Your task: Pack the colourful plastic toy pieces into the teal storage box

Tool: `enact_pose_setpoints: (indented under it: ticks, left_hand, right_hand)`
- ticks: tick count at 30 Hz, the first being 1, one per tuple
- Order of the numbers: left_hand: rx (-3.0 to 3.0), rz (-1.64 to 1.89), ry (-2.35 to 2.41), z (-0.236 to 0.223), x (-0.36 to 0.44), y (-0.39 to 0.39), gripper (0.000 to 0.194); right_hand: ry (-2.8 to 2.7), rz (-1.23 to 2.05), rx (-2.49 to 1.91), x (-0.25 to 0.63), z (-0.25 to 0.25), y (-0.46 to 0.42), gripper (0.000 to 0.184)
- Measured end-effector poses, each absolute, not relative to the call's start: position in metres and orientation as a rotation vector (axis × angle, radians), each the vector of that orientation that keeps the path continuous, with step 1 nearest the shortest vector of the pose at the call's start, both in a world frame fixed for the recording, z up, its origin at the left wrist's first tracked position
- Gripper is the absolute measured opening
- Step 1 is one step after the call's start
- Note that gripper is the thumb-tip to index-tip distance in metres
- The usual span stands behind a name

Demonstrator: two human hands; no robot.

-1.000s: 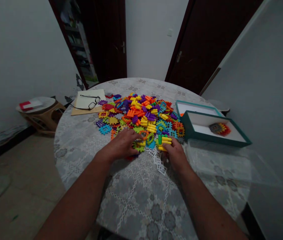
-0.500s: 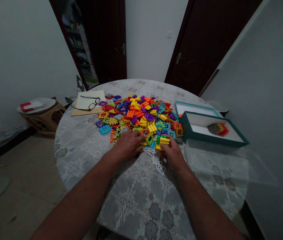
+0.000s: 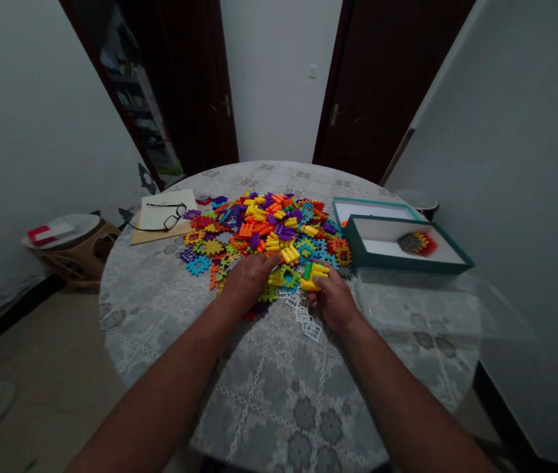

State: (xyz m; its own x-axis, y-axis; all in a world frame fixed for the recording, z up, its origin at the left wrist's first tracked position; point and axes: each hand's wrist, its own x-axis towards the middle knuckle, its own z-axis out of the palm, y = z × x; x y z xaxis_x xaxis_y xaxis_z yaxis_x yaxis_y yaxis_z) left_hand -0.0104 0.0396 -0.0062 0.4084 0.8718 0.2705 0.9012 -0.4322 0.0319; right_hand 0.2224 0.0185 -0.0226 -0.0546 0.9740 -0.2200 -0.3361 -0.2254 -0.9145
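My right hand [image 3: 336, 302] is closed around a small bundle of yellow and green plastic building pieces [image 3: 314, 276], held just in front of the heap. My left hand [image 3: 246, 284] lies at the near edge of the heap of colourful interlocking plastic pieces [image 3: 263, 226], its fingers curled together and the tips out of sight. Whatever they grip is hidden. Between the hands are a lime-green piece [image 3: 273, 278] and a blue one. A strip of white lattice pieces [image 3: 305, 318] lies on the tablecloth below my right hand.
To the right stand a green-edged open box [image 3: 414, 261] with a picture inside, its lid [image 3: 374, 209] behind it, and a clear plastic cover [image 3: 417, 309]. Black glasses [image 3: 170, 222] rest on papers [image 3: 160, 236] at left. The round table [image 3: 269, 394] has a patterned cloth.
The whole view has shifted slightly. My left hand has turned, and its fingers have drawn in at the heap's edge. My right hand still holds the yellow and green pieces, tilted a little differently.
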Motion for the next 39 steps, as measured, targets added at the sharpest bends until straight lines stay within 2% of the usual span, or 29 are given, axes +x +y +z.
enact_pose_setpoints:
  ticks: [3, 9, 12, 16, 25, 29, 35, 39]
  left_hand:
    - [-2.504, -0.360, -1.630, -0.006, -0.013, 0.046, 0.030]
    - [-2.398, -0.436, -1.564, 0.002, -0.023, 0.054, 0.029]
    - [-2.469, -0.508, -1.474, 0.007, -0.021, 0.048, 0.024]
    - [-2.661, -0.360, -1.343, 0.004, -0.012, 0.037, 0.015]
    - [-2.660, -0.263, -1.363, -0.008, -0.007, 0.045, 0.014]
    - [-2.664, -0.428, -1.421, -0.008, -0.016, 0.046, 0.016]
    - [-2.687, -0.841, -1.644, 0.004, -0.016, 0.035, 0.029]
    - [-2.944, -1.149, -1.874, 0.009, 0.002, 0.024, 0.029]
  right_hand:
    - [-0.832, 1.534, -1.079, 0.222, -0.024, 0.019, 0.071]
    - [-0.837, 1.561, -1.034, 0.221, -0.026, 0.019, 0.075]
    - [-0.822, 1.584, -1.019, 0.220, -0.023, 0.018, 0.074]
    - [-0.797, 1.596, -0.981, 0.219, -0.021, 0.016, 0.069]
    - [-0.890, 1.535, -1.060, 0.214, -0.032, 0.018, 0.061]
    - [-0.889, 1.514, -1.064, 0.216, -0.033, 0.020, 0.063]
    - [-0.990, 1.517, -1.016, 0.217, -0.033, 0.020, 0.043]
    - [-1.064, 1.517, -0.910, 0.216, -0.034, 0.015, 0.045]
